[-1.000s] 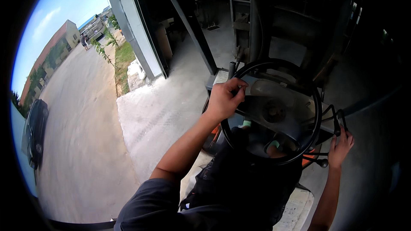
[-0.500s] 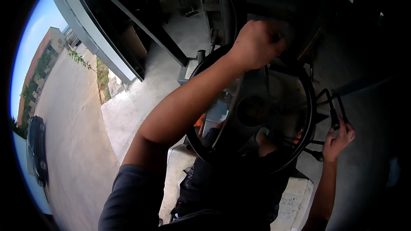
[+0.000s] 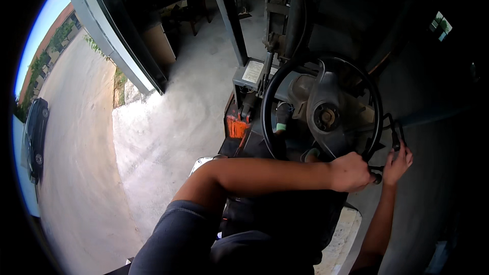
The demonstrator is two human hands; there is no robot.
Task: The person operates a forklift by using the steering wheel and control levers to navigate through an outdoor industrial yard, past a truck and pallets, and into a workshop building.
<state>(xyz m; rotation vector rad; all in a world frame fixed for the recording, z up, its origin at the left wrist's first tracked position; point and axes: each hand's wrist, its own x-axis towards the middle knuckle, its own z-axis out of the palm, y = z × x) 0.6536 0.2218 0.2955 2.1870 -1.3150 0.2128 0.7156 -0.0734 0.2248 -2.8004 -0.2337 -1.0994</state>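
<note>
A black steering wheel (image 3: 378, 114) stands in front of me, its hub and spokes in plain sight. My left hand (image 3: 351, 172) is closed at the lower right of its rim, the arm stretched across my lap. The hand covers that stretch of rim, so the exact grip is partly hidden. To the right of the wheel, my right hand (image 3: 399, 165) has its fingers on the black knob of a control lever (image 3: 395, 140). Another dark knob (image 3: 376, 178) sits low between my two hands.
Ahead rises a dark upright mast (image 3: 277, 10) with a slanted post (image 3: 226, 18) beside it. My shoe (image 3: 284, 112) rests below the wheel. An orange patch (image 3: 237, 128) marks the vehicle's left side. Leftward are a doorway pillar (image 3: 109, 35) and a parked dark car (image 3: 36, 140) outside.
My left hand has swung from the top of the steering wheel to its lower right. My right hand stays at the lever. The view has shifted, and the mast appears farther right.
</note>
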